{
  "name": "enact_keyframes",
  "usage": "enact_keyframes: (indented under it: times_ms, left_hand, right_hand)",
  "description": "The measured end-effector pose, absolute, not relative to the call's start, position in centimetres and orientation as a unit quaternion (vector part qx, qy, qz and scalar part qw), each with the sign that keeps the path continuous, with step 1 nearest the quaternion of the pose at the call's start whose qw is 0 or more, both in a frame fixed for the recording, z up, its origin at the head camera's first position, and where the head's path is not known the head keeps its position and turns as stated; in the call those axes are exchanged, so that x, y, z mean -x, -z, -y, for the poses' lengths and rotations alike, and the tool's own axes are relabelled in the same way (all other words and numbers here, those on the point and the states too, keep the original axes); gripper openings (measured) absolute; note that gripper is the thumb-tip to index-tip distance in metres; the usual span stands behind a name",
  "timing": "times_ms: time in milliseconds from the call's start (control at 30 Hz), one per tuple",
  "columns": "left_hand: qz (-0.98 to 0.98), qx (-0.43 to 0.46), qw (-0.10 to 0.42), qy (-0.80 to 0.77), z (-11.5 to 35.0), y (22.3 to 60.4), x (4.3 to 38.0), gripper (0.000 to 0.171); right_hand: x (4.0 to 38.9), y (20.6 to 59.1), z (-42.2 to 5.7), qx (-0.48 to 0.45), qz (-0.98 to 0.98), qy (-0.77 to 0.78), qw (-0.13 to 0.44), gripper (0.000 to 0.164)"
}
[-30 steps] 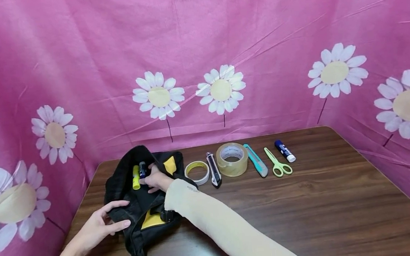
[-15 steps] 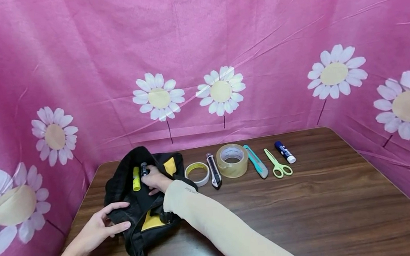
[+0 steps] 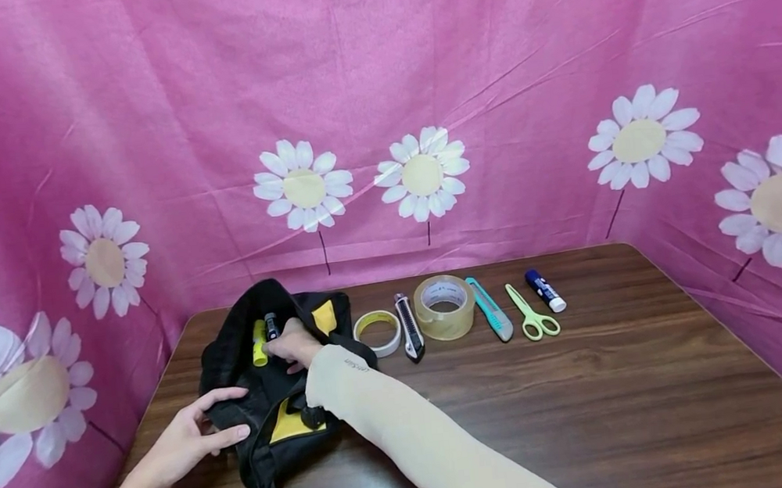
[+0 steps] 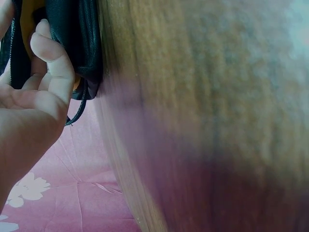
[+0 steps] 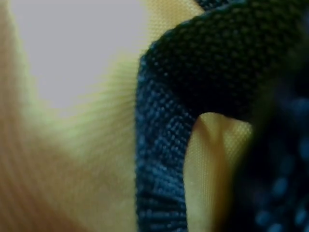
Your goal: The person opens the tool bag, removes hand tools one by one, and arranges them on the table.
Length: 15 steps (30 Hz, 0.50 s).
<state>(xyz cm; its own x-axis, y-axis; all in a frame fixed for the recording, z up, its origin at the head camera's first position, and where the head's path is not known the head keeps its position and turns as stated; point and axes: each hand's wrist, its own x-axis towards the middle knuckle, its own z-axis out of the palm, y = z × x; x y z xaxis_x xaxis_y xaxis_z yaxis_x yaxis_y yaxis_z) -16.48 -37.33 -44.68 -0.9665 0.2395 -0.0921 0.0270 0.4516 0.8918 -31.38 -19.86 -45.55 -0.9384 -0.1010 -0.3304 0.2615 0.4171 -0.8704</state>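
A black bag with yellow patches (image 3: 254,434) lies with its mouth spread at the table's left. My left hand (image 3: 182,439) grips the near-left edge of its opening between thumb and fingers; in the left wrist view the fingers curl at the black cloth. Inside the bag, a yellow stick-shaped tube (image 3: 259,343) and a dark capped tube (image 3: 271,326) lie side by side. My right hand (image 3: 292,343) reaches into the opening over the lower end of the dark tube, thumb near the yellow one. Its other fingers are hidden. Only blurred strap (image 5: 161,145) and yellow cloth fill the right wrist view.
Right of the bag lie, in a row, a white tape roll (image 3: 388,345), a dark utility knife (image 3: 410,328), a wide clear tape roll (image 3: 447,325), a teal cutter (image 3: 490,311), green scissors (image 3: 532,313) and a blue glue stick (image 3: 545,290). A pink curtain (image 3: 522,66) surrounds the table.
My right hand has shifted slightly left inside the bag, its thumb coming beside the yellow tube. The dark tube has shifted a little left. My left hand keeps its hold.
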Motion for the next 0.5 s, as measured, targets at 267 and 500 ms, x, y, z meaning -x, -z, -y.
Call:
enact_keyframes:
  times_ms: [267, 500]
  left_hand:
    - [-0.846, -0.076, 0.106, -0.516, 37.3, 44.62, 16.48, 0.054]
    - [-0.852, -0.067, 0.112, -0.506, 37.33, 44.46, 16.37, 0.057]
  right_hand:
    - [31.0, 45.15, 20.0, -0.047, -0.84, 0.514, 0.166, 0.028]
    - [31.09, 45.41, 19.96, -0.041, -0.847, 0.505, 0.16, 0.023]
